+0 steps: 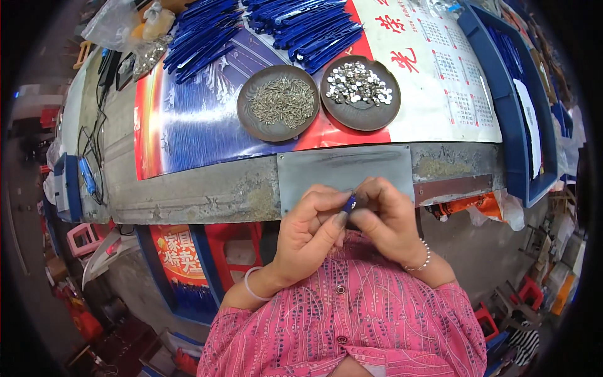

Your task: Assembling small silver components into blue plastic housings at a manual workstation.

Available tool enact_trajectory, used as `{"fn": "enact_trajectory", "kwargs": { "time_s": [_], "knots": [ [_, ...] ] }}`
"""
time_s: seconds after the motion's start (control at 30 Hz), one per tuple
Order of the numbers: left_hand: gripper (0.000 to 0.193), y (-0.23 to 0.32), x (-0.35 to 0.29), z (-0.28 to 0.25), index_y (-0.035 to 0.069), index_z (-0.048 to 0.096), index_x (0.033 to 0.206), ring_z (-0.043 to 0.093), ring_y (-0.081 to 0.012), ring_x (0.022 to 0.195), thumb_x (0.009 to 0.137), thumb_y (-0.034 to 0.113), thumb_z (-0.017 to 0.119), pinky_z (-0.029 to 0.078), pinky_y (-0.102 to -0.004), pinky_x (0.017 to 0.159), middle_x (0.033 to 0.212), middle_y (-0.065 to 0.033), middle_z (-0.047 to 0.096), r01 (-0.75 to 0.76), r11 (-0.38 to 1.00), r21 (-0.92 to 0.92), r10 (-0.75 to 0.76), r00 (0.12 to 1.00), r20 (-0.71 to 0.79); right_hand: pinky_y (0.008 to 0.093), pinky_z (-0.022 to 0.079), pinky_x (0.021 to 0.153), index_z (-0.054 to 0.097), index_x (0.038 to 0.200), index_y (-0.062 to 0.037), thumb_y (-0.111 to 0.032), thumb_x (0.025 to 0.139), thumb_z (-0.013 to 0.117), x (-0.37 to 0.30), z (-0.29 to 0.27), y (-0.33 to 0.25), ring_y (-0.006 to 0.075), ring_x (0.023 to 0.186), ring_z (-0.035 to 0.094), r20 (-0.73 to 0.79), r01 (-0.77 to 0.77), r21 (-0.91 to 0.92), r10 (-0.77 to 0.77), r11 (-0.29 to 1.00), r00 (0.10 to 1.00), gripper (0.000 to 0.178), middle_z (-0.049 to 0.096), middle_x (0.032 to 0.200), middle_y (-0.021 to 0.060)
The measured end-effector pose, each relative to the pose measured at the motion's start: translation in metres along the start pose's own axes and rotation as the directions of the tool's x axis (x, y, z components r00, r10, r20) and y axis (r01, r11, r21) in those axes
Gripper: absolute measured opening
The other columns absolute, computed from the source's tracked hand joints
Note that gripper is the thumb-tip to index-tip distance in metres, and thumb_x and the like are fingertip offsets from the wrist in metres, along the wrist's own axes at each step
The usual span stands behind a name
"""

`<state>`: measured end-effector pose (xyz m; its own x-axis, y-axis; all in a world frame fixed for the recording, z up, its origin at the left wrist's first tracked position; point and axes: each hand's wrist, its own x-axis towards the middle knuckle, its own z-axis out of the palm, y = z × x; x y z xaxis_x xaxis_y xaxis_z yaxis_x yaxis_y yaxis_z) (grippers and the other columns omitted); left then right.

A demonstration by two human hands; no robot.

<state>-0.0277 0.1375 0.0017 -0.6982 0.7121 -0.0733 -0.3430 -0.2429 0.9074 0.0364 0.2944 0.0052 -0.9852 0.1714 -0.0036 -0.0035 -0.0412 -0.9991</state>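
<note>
Beyond the right hand, red-lettered calendar

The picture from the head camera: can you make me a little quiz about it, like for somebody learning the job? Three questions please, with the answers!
1. Pick one: what shows between the left hand and the right hand?
A) a red ball
B) a small dark-blue piece
C) a yellow spoon

2. True or false: thin, silvery pins lie in the left one of the two round, dark-brown dishes.

3. Fill in the word: the bracelet of pale round beads is on the person's ____ wrist.

Key: 1. B; 2. true; 3. right.
</note>
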Motion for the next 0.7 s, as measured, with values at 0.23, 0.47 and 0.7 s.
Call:
{"fn": "enact_trajectory", "kwargs": {
  "time_s": [0.23,0.47,0.7],
  "knots": [
    [0.025,-0.013,-0.006,0.023,-0.004,0.052,0.114,0.052,-0.0061,0.074,0.089,-0.01,0.048,0.043,-0.0176,0.061,0.109,-0.0084,0.047,-0.167,0.984,0.069,0.173,0.98,-0.1,0.0286,0.042,0.047,0.05,0.082,0.0006,-0.009,0.082,0.066,0.009,0.012,0.021,0.0178,0.053,0.052,-0.115,0.384,-0.506,-0.502,0.772,0.857,0.019,0.05,0.066,0.0097],
    [0.027,-0.018,-0.012,0.026,-0.004,0.052,0.115,0.053,-0.0084,0.074,0.088,-0.01,0.049,0.044,-0.0183,0.064,0.109,-0.0118,0.049,-0.259,0.934,0.245,0.294,0.948,-0.122,0.03,0.035,0.044,0.046,0.071,0.0001,-0.014,0.087,0.058,0.011,0.0,0.001,0.02,0.047,0.045,0.019,0.161,-0.134,-0.16,0.978,0.987,0.024,0.046,0.058,0.0085],
    [0.031,-0.005,-0.007,0.022,-0.003,0.051,0.117,0.056,-0.0151,0.068,0.087,-0.01,0.048,0.045,-0.0239,0.06,0.088,-0.0115,0.055,-0.251,0.901,0.355,0.266,0.964,0.007,0.0318,0.038,0.047,0.047,0.073,-0.0001,-0.024,0.093,0.049,0.005,0.007,0.012,0.0227,0.05,0.05,-0.087,0.429,-0.456,-0.519,0.78,0.85,0.031,0.051,0.061,0.0113]
  ]
}}
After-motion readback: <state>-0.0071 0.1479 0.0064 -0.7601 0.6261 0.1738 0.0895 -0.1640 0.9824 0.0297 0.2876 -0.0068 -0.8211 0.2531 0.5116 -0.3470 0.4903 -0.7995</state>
